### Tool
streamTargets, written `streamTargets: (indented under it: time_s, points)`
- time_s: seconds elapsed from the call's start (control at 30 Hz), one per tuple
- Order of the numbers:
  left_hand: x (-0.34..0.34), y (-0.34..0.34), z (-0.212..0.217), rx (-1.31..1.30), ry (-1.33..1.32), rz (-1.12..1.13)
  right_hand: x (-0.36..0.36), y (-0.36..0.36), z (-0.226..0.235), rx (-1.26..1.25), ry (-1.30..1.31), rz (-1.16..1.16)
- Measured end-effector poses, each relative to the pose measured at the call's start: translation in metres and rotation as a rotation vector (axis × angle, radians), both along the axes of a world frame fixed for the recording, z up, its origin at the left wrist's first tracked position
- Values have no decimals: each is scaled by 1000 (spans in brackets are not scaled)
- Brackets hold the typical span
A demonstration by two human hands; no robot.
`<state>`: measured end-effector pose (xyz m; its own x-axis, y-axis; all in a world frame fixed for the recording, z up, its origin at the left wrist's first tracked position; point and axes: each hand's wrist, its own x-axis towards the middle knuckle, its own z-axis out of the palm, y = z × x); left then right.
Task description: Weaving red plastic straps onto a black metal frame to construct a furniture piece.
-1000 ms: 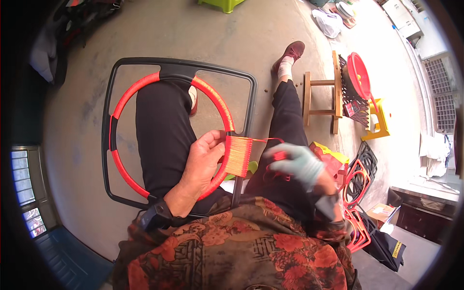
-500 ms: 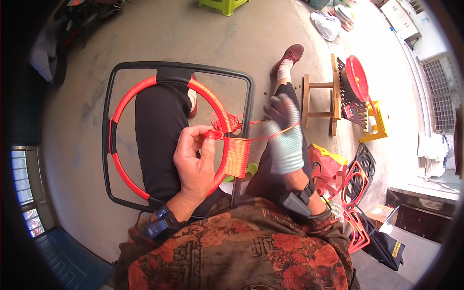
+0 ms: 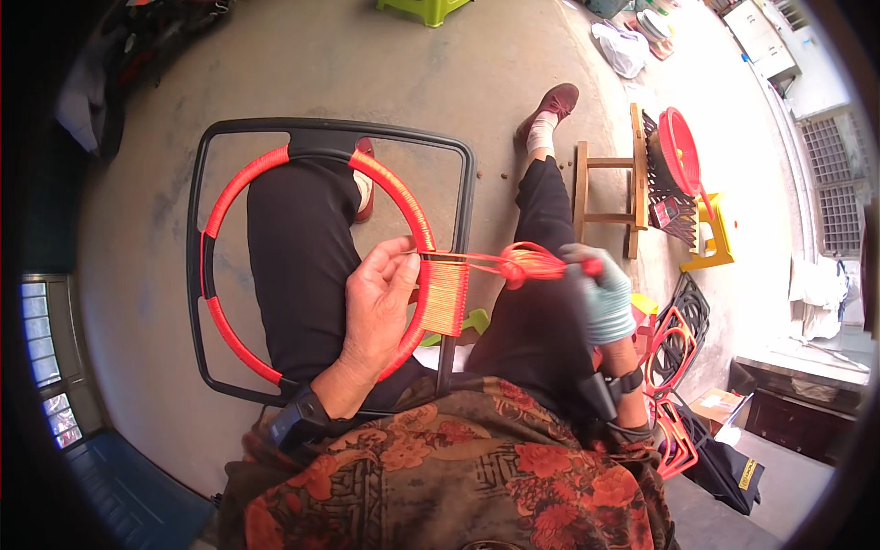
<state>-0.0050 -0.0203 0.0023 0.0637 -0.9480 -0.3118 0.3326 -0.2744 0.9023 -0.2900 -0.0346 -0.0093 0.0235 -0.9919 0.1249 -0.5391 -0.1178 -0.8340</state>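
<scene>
Bg: concrete floor (image 3: pixel 128 211). Black metal frame (image 3: pixel 321 142), mid-L, sits over L leg, w/ red-wrapped ring (image 3: pixel 394 191) inside. Wooden stand (image 3: pixel 638 188) upper R. L hand (image 3: pixel 378 295), ctr: thumb + fingertips close tog. at ring's edge; can't tell what's pinched. R hand (image 3: pixel 605 298), gloved, blurry, mid-R, clutches red cord bundle (image 3: pixel 536 264); strands run L to ring.

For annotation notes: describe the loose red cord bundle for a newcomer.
Find the black rectangular frame over the person's left leg, then its red-wrapped ring. Right of it, at the pale-blue-gloved right hand, is the loose red cord bundle. Unlike the ring's tight wrapping, it's looped and clumped.
</scene>
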Motion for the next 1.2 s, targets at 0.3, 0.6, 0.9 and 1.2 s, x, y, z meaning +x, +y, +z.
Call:
streamTargets:
  time_s: [0.3, 0.6, 0.9, 1.2]
  points:
    - [2, -2, -3, 75, 90, -78, -12, -23, -44, 313, -1255, -136]
    - [5, -3, -2, 110, 140, -51, 68, -16, -16, 853, -828, 255]
    - [-2, -1, -3, 199, 330, -289, 77, -23, -33, 701, -1764, 111]
    - [2, -3, 9, 226, 330, -368, 50, -15, -33, 693, -1507, -58]
